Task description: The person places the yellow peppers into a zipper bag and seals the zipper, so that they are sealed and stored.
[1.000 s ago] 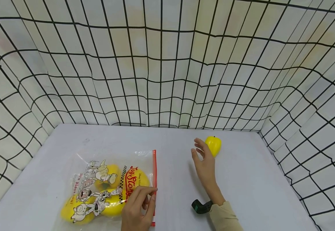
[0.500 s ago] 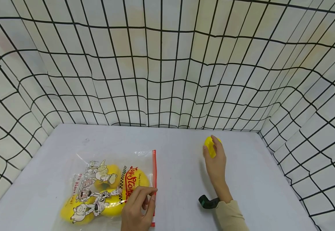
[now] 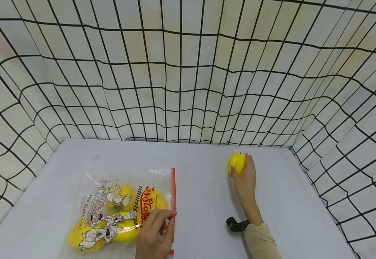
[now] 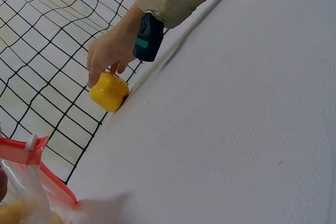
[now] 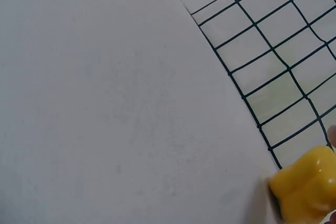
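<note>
My right hand (image 3: 247, 183) grips a glossy yellow bell pepper (image 3: 236, 164) at the table's far right, thumb on one side and fingers on the other. In the left wrist view the hand reaches over the lobed pepper (image 4: 108, 93), close above the table. The right wrist view catches the pepper (image 5: 307, 184) in its lower corner, with most of the hand out of frame. Front left lies a clear printed zip bag (image 3: 162, 177) with several yellow things inside. My left hand (image 3: 155, 233) pinches its red zip edge (image 3: 173, 190); the left wrist view shows the zip edge raised, with a white slider (image 4: 31, 142).
A white-covered table (image 3: 201, 201) lies under everything. Black netting (image 3: 181, 79) over pale sheets walls off the back and both sides, with its lower edge near the pepper. A dark wrist device (image 3: 236, 225) sticks out from the right wrist, beside a beige sleeve (image 3: 262, 241).
My right hand has moved rightward and closed around the pepper, which has shifted slightly left. The left hand and the bag have stayed where they were.
</note>
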Motion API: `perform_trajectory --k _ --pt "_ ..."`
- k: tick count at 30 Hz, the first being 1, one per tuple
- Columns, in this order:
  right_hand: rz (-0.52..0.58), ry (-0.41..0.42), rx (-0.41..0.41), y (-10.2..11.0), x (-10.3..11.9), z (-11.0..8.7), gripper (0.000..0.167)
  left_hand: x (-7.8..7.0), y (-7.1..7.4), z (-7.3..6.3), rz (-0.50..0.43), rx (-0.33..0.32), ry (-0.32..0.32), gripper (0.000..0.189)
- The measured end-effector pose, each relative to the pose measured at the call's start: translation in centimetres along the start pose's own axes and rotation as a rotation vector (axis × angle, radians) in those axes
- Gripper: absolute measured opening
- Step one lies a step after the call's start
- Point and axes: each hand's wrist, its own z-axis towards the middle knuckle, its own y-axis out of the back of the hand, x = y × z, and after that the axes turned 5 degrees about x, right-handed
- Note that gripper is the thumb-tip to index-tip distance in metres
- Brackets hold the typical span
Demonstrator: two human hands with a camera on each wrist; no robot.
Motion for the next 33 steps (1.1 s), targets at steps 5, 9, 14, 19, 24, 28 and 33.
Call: perform_trajectory --k 5,9,14,19,24,28,33 --pt "-0.012 -0.03 0.041 -0.2 -1.2 0.2 0.08 0.1 0.0 0.0 -0.023 0.009 0.002 0.036" --pt "-0.004 -0.03 0.057 -0.3 -1.6 0.3 0.082 0.1 0.0 0.0 -0.022 0.014 0.006 0.036" --pt "0.001 -0.03 0.053 -0.3 -1.7 0.2 0.082 -0.1 0.0 0.0 0.01 0.024 0.049 0.037" --pt "0.007 -0.03 0.044 -0.3 -1.9 0.3 0.083 -0.3 0.1 0.0 0.021 0.026 0.048 0.038" --pt "0.023 -0.031 0.035 -0.4 -1.8 0.2 0.083 -0.2 0.1 -0.1 0.032 0.016 0.026 0.039" --pt "0.049 -0.037 0.039 -0.4 -1.7 0.2 0.082 -0.1 0.0 0.0 0.049 -0.017 -0.009 0.043" --pt "0.126 -0.033 0.087 -0.3 -1.4 0.2 0.082 -0.1 0.0 0.0 0.048 -0.019 -0.012 0.042"
